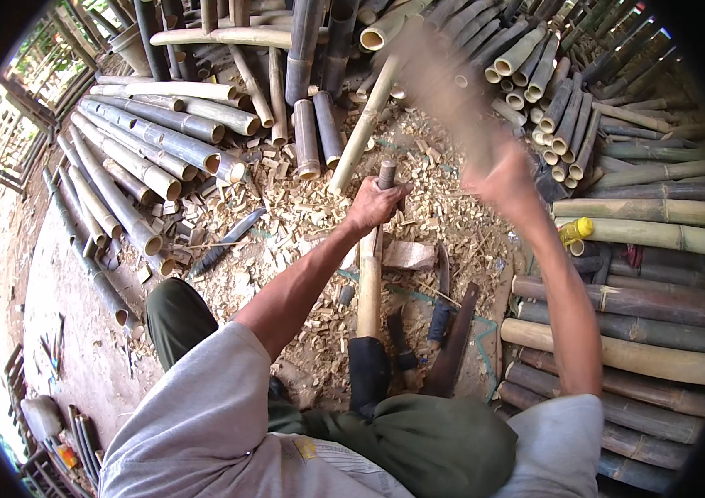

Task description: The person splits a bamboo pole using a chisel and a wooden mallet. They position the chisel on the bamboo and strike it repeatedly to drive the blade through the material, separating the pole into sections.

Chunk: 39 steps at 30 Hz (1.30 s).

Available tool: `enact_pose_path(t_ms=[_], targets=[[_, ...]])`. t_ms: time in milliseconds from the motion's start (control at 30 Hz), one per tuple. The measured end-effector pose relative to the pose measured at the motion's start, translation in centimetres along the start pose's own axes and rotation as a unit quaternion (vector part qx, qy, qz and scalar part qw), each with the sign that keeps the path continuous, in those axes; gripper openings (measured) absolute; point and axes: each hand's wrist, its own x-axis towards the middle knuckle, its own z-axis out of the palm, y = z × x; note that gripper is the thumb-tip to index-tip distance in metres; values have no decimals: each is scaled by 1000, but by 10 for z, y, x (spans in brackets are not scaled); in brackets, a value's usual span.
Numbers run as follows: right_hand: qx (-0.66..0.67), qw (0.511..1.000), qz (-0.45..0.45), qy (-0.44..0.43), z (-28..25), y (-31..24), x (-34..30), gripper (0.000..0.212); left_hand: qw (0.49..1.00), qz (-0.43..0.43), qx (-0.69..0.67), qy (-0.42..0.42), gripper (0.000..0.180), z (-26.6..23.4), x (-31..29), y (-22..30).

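Observation:
My left hand [372, 206] is closed round an upright chisel [386, 174]; its round handle end sticks out above the fist, and the blade is hidden. Just below it lies a pale bamboo length [369, 286], its near end by my black-covered foot [369, 365]. My right hand [502, 178] is raised to the right, gripping a wooden mallet [448, 95] smeared by motion. Beside the bamboo length are a light wood block [409, 255], a blade with a blue-wrapped handle [440, 319] and a wide saw blade [456, 340].
Wood chips [303, 274] cover the ground. A long knife [230, 241] lies at left. Cut bamboo poles are piled at left [149, 170], far right [543, 75] and near right [618, 349]. A yellow-topped bottle [577, 230] sits among them. One pole [367, 124] leans ahead.

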Motion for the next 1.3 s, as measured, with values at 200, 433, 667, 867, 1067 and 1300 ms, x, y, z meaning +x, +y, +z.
enact_pose_path(t_ms=[200, 433, 667, 867, 1067, 1300], targets=[[14, 998, 63, 0, -9, 3, -2, 69, 999, -6, -36, -17, 28, -11, -7, -1], [185, 951, -145, 201, -4, 18, -9, 49, 998, 32, -20, 53, 23, 7, -30, -1], [-94, 986, 36, -133, -10, 18, -3, 50, 995, 48, -39, 76, 16, -6, -27, 4], [-14, 992, -115, 39, 26, 47, 6, 44, 995, 46, -27, 83, 22, 3, -24, 8], [-114, 990, -39, -77, -21, 23, 1, 54, 991, 55, 57, 110, 21, 12, -61, 8], [421, 891, 19, 168, 12, 68, -102, 78, 993, 87, -30, 72, 21, 1, -54, 45]])
